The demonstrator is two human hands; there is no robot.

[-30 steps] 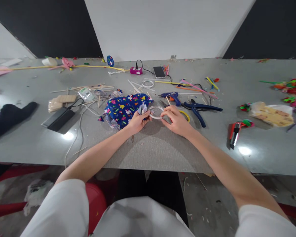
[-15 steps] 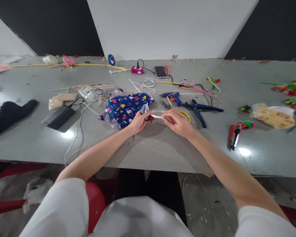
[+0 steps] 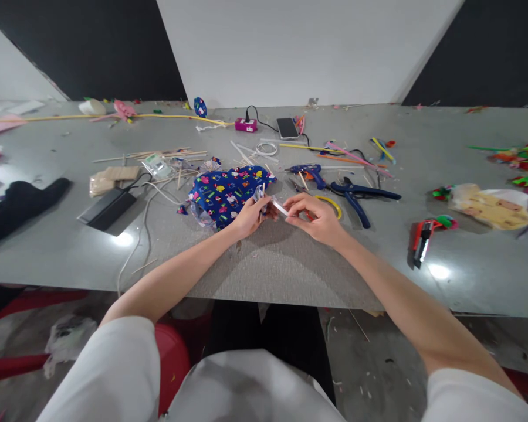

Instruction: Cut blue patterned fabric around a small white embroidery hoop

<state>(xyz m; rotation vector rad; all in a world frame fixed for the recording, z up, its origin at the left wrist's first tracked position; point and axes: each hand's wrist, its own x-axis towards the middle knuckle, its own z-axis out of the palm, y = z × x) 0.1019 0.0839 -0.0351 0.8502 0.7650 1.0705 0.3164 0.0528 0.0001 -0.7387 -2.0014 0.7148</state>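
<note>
My left hand (image 3: pixel 249 217) is closed on the gathered, pale-sided edge of a blue fabric piece (image 3: pixel 224 193) printed with colourful figures. A thin wooden stick stands up by its thumb. Just right of it, my right hand (image 3: pixel 314 217) pinches a white ring (image 3: pixel 280 207), seen nearly edge-on. The ring's left side reaches the left fingertips, and whether they grip it too is hard to tell. Behind the right hand lies a yellow tape ring (image 3: pixel 333 205). A blue glue gun (image 3: pixel 308 174) and dark blue-handled cutters (image 3: pixel 356 196) rest beyond it.
A black box (image 3: pixel 108 208) with a cable and wooden pieces (image 3: pixel 114 177) lie left. Behind are a phone (image 3: pixel 287 128), a magenta plug block (image 3: pixel 246 125) and a white coil (image 3: pixel 266 149). A red utility knife (image 3: pixel 422 243) sits right, near the table's front edge.
The white ring has turned from a visible oval to nearly edge-on, tilting down to the right. My right fingers have shifted their grip on it slightly. The left hand stays at the fabric.
</note>
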